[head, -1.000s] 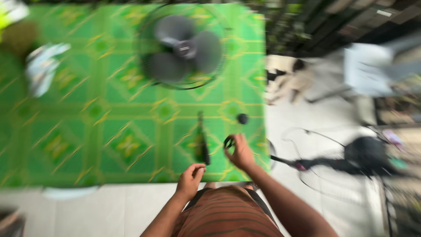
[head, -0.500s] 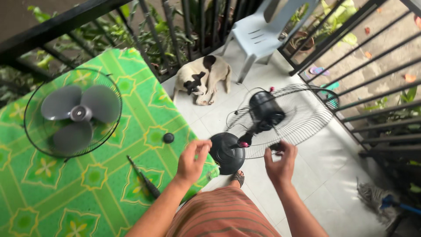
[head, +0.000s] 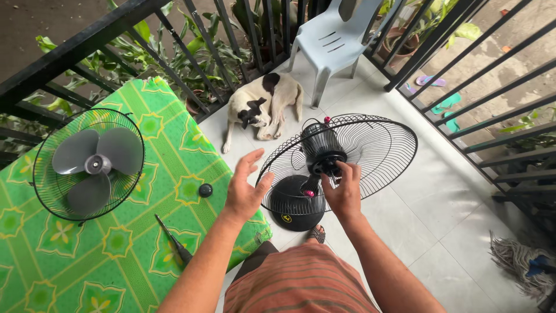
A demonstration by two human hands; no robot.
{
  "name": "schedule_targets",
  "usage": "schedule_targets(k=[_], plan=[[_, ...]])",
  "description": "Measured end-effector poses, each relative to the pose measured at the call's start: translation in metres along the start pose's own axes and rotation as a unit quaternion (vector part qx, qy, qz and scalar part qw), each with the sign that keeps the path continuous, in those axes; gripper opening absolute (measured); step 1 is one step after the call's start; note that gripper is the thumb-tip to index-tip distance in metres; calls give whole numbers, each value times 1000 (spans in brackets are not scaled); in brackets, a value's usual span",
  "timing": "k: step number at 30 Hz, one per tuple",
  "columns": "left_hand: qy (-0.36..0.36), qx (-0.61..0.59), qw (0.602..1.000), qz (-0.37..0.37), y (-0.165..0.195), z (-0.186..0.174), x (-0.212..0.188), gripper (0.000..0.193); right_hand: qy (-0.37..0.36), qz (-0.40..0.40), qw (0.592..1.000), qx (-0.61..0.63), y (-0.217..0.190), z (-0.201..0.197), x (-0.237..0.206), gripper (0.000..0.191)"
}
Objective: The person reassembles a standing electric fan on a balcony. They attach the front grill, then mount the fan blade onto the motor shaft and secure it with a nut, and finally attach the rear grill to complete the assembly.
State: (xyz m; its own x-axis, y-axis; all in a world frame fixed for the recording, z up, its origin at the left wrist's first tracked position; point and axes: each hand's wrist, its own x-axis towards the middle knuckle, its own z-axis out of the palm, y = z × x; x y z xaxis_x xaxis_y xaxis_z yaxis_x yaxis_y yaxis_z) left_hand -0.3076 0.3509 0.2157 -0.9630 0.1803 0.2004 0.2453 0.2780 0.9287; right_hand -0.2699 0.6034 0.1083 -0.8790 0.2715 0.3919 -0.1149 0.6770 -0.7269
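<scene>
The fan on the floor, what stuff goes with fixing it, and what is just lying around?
Goes with the fan work:
right hand at the motor hub
rear grille
black base
left hand, open beside it
blades in front grille
small black cap
screwdriver

Just lying about:
dog
plastic chair
mop
sandals

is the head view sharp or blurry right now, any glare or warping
Head view: sharp, with even, soft daylight and no glare; the left hand and right hand at the fan motor are crisp; wide-lens distortion splays the railing bars outward near the edges.
</scene>
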Motion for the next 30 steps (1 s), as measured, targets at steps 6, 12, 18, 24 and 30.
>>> schedule_targets(k=[6, 12, 18, 24, 30], plan=[[-55, -21, 998, -38, -8, 3, 4, 64, 20, 8, 1000, -8, -3, 12, 1, 50], [-92, -56, 992, -71, -22, 3, 15, 60, 43, 34, 998, -9, -11, 15, 5, 50], [-107, -72, 988, -79, -30, 0, 16, 53, 59, 92, 994, 0, -22, 17, 2, 46], [-126, -73, 987, -69, -27, -9, 15, 49, 71, 142, 987, 28, -30, 21, -2, 42], [-142, -69, 984, -84, -18, -19, 4, 49, 82, 164, 982, 41, -42, 22, -12, 38]])
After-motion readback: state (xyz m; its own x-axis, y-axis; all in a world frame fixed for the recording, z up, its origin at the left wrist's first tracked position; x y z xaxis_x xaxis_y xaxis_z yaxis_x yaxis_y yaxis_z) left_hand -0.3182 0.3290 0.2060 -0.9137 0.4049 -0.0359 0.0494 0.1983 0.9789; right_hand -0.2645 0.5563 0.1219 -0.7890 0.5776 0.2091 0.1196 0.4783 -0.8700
